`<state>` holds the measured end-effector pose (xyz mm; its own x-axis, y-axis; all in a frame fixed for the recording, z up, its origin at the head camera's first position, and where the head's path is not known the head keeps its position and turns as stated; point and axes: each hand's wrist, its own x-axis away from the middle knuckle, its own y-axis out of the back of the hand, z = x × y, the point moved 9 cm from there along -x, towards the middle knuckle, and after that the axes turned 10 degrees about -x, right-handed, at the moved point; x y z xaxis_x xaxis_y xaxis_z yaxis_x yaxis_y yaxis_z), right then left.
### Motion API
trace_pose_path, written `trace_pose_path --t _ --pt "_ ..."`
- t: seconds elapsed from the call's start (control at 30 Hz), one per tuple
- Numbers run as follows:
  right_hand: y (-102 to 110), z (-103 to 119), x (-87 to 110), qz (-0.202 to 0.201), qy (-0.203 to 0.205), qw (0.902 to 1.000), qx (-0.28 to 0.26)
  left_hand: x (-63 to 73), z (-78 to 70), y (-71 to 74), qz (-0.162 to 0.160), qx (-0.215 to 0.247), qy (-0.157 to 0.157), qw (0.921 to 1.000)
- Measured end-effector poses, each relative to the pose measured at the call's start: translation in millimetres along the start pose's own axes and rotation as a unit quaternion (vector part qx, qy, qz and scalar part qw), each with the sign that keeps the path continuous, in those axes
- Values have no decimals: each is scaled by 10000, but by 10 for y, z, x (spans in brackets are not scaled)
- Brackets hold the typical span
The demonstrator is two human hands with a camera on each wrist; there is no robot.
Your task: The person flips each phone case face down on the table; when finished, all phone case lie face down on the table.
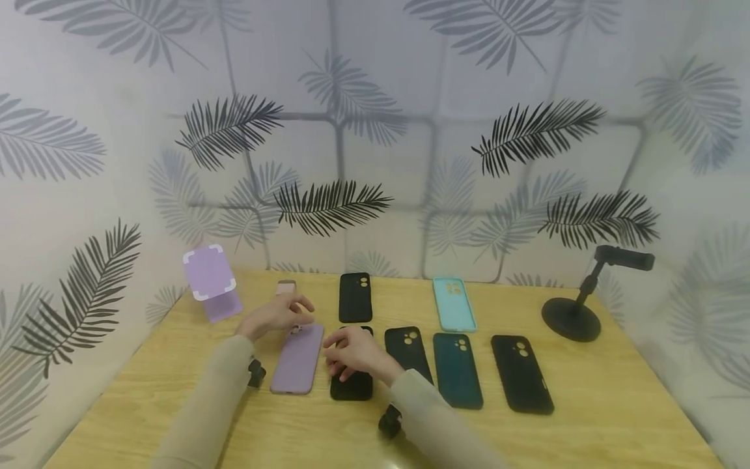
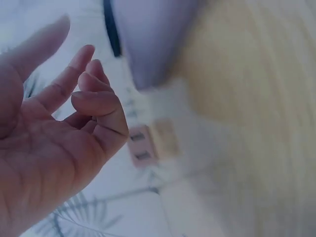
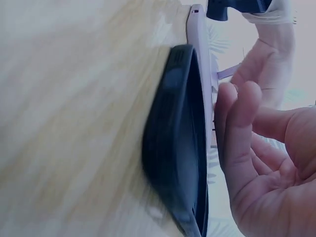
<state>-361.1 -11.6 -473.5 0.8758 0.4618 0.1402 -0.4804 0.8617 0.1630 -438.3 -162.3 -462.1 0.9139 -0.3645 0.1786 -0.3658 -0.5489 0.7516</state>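
My left hand point(image 1: 280, 314) hovers by the camera end of a lavender phone case point(image 1: 297, 361), its fingers loosely bent. In the left wrist view, nothing is held in that hand. My right hand point(image 1: 359, 353) is above a black phone case point(image 1: 351, 389) and partly hides it. In the right wrist view, this black case point(image 3: 173, 133) lies on the table with its hollow side up, apart from the bent fingers. Nothing shows in the right hand's grasp. The lavender case lies left of the black one.
Behind lies another black case point(image 1: 355, 299) and a turquoise case point(image 1: 454, 305). To the right are a black case point(image 1: 409, 348), a dark teal case point(image 1: 458, 371) and a further black case point(image 1: 521, 374). A lavender stand point(image 1: 209, 273), a small pink block point(image 1: 286, 286) and a black stand point(image 1: 577, 312) are at the back.
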Motion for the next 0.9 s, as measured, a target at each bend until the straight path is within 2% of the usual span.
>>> trace_pose_path --t 0.1,0.23,0.4,0.5,0.63,0.77,0.9 --pt "78 55 43 -65 182 9983 551 16 -157 -11 -80 92 -146 9998" --pt "188 97 137 -171 363 9938 1039 44 -318 -135 96 215 -239 9994" --pt "413 69 233 -460 402 9884 1389 59 -422 -333 412 539 -233 9974" --pt "558 39 271 -603 409 9837 1643 64 -468 -398 483 705 -242 9960" --pt "686 -5 318 -666 360 9811 1780 70 -520 -446 518 647 -313 9961" --pt "741 -66 347 -608 181 9856 1568 73 -559 -498 677 539 -381 9955" --pt "751 -117 351 -549 -9 9905 1259 73 -577 -545 818 556 -307 9946"
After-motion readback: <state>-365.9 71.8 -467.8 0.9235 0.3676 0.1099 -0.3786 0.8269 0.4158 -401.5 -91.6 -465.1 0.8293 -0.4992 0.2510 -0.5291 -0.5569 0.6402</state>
